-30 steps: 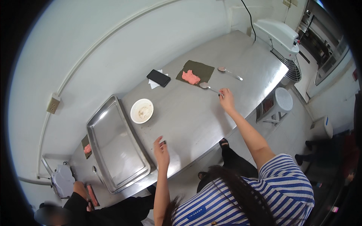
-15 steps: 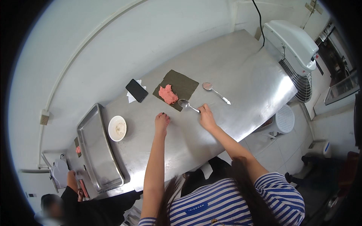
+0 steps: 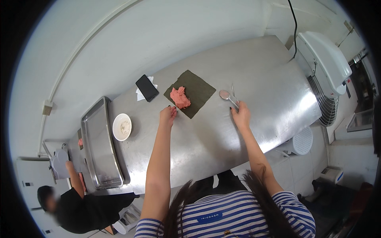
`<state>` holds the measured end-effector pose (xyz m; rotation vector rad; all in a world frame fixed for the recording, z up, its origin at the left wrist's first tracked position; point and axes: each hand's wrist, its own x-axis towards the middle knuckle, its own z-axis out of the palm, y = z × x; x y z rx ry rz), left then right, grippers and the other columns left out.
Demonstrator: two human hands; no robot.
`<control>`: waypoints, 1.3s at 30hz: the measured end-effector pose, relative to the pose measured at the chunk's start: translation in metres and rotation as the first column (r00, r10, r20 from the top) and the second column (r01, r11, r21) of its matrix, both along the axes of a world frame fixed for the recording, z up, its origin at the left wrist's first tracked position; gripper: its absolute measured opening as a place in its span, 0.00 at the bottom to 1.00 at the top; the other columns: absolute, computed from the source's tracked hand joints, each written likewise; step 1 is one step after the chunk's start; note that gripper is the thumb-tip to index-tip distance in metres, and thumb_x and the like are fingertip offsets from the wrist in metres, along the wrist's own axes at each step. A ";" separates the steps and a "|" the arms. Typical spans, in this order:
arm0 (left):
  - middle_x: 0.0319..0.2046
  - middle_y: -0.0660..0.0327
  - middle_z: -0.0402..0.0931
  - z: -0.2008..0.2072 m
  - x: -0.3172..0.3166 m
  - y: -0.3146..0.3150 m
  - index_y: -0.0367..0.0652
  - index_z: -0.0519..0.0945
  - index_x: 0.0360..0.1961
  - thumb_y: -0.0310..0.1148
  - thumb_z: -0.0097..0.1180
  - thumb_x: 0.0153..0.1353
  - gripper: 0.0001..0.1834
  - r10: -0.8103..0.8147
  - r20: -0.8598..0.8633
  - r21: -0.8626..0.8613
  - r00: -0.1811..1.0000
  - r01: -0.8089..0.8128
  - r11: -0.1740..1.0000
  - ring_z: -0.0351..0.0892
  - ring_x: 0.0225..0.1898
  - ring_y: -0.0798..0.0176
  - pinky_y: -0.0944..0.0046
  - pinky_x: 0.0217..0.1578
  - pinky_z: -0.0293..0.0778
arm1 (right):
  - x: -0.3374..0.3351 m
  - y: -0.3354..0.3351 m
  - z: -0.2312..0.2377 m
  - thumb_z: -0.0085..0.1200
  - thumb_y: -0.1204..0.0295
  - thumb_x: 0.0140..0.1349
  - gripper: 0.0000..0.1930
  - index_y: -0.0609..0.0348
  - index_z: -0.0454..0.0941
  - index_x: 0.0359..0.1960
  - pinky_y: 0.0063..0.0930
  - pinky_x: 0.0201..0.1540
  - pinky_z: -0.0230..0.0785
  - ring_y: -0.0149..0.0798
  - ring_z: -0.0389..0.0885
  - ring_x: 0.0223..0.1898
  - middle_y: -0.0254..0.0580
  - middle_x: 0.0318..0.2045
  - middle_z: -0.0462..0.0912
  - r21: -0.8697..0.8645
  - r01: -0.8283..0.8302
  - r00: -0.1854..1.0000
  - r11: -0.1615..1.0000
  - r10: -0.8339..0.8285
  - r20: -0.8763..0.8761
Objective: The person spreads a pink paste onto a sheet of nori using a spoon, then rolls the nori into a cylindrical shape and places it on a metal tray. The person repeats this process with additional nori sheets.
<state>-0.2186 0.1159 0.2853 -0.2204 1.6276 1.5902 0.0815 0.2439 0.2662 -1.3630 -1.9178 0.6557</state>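
Observation:
A dark green seaweed sheet (image 3: 200,93) lies flat on the steel table with a lump of pink paste (image 3: 180,98) on its left part. My left hand (image 3: 168,116) is at the sheet's lower left edge, its fingers curled in beside the paste. What they pinch, if anything, is too small to tell. Off to the sheet's right, a spoon (image 3: 225,95) holds some pinkish stuff in its bowl. A second spoon (image 3: 233,89), seen edge-on, is right beside it. My right hand (image 3: 241,116) has thumb and fingers around the handle end, partly hiding both handles.
A black phone (image 3: 147,88) rests on white paper at the back. To the left are a white bowl (image 3: 122,127) with residue and a large metal tray (image 3: 104,158). A person in black (image 3: 87,212) works beyond the tray. A white mixer (image 3: 323,59) stands past the table's right end.
My right hand has carried its spoon rightward, from the paste to beside the other spoon. My left hand has moved up to the seaweed's edge. The view has shifted slightly.

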 end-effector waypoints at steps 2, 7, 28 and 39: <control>0.39 0.56 0.76 -0.001 -0.003 0.005 0.36 0.69 0.46 0.29 0.47 0.64 0.12 0.037 0.035 -0.003 0.999 -0.037 0.999 0.75 0.36 0.65 0.67 0.36 0.74 | 0.002 0.003 -0.006 0.60 0.72 0.52 0.12 0.61 0.75 0.38 0.41 0.32 0.66 0.49 0.76 0.29 0.46 0.29 0.76 0.030 -0.020 0.999 0.999 0.018 0.051; 0.35 0.59 0.77 -0.009 -0.009 0.017 0.37 0.72 0.41 0.30 0.49 0.64 0.08 0.086 0.103 0.000 0.991 -0.087 0.996 0.75 0.31 0.66 0.71 0.32 0.74 | 0.002 0.008 -0.012 0.58 0.74 0.52 0.07 0.62 0.76 0.32 0.42 0.32 0.67 0.50 0.76 0.30 0.48 0.29 0.76 0.017 -0.035 0.998 0.999 0.034 0.056; 0.45 0.58 0.72 -0.023 0.021 -0.038 0.43 0.64 0.51 0.36 0.40 0.68 0.14 -0.041 -0.167 0.102 0.985 0.059 0.993 0.77 0.41 0.62 0.59 0.42 0.74 | -0.036 0.025 -0.003 0.61 0.76 0.51 0.05 0.64 0.79 0.28 0.23 0.23 0.55 0.24 0.60 0.20 0.27 0.15 0.63 -0.261 -0.123 0.937 0.958 0.026 -0.348; 0.38 0.65 0.75 -0.013 0.055 -0.255 0.46 0.68 0.45 0.38 0.40 0.67 0.11 0.017 -0.134 -0.103 0.991 -0.031 0.994 0.77 0.33 0.69 0.66 0.33 0.74 | -0.172 -0.052 -0.013 0.59 0.73 0.49 0.06 0.62 0.77 0.25 0.43 0.29 0.66 0.51 0.76 0.25 0.49 0.24 0.78 -0.061 -0.352 0.936 0.934 0.351 -0.029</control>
